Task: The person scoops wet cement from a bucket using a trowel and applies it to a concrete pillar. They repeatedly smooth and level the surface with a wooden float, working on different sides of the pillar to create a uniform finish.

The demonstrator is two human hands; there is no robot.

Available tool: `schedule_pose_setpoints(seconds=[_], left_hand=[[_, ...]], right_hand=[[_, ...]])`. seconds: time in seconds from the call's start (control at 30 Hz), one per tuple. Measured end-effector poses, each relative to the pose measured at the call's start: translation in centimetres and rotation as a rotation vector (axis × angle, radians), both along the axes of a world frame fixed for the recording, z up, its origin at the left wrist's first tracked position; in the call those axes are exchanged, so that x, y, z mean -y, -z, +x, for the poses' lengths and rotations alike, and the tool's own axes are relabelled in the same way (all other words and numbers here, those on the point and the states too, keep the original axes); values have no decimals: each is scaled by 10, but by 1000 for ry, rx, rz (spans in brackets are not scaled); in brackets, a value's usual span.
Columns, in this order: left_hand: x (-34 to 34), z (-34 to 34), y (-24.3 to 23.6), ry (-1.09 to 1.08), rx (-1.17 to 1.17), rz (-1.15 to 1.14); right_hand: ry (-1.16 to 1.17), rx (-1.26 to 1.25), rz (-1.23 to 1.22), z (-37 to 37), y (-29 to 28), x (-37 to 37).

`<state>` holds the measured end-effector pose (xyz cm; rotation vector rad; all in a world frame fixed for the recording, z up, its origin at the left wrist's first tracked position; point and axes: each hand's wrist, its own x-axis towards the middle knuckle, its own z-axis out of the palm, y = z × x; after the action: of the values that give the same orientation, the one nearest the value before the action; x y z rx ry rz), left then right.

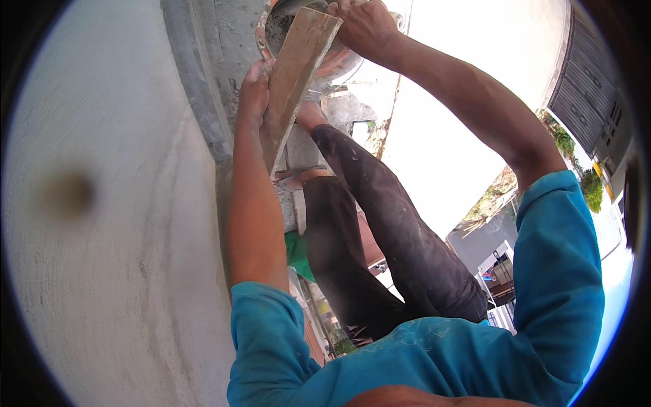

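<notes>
My left hand (256,88) grips the left edge of a long, dust-stained wooden board (296,78), which slants from my left forearm up to the top of the view. My right hand (359,24) is closed beside the board's upper end, its fingertips partly hidden at the frame edge; what it holds is unclear. Behind the board is an orange-rimmed round container (264,34) with grey, cement-like material (279,24) inside. My bare feet (312,115) stand below it on rough blocks.
A pale plastered wall (108,258) fills the left, bordered by a grey ledge (196,88). A bright white surface lies right of my legs (366,190). Farther right are a dark ribbed metal panel (583,95) and greenery (590,190); a green object (297,254) is below.
</notes>
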<state>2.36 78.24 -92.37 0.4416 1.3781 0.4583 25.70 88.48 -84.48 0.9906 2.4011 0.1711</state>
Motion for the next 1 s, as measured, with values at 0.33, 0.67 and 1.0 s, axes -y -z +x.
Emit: schedule_pose_setpoints(seconds=[0.33, 0.67, 1.0], left_hand=[[-5, 0, 10, 74, -30, 154], [25, -12, 25, 167, -34, 197], [36, -6, 14, 5, -3, 105]], right_hand=[[316, -59, -288, 21, 5, 8], [2071, -875, -1579, 18, 77, 87], [1841, -966, -1604, 22, -26, 42]])
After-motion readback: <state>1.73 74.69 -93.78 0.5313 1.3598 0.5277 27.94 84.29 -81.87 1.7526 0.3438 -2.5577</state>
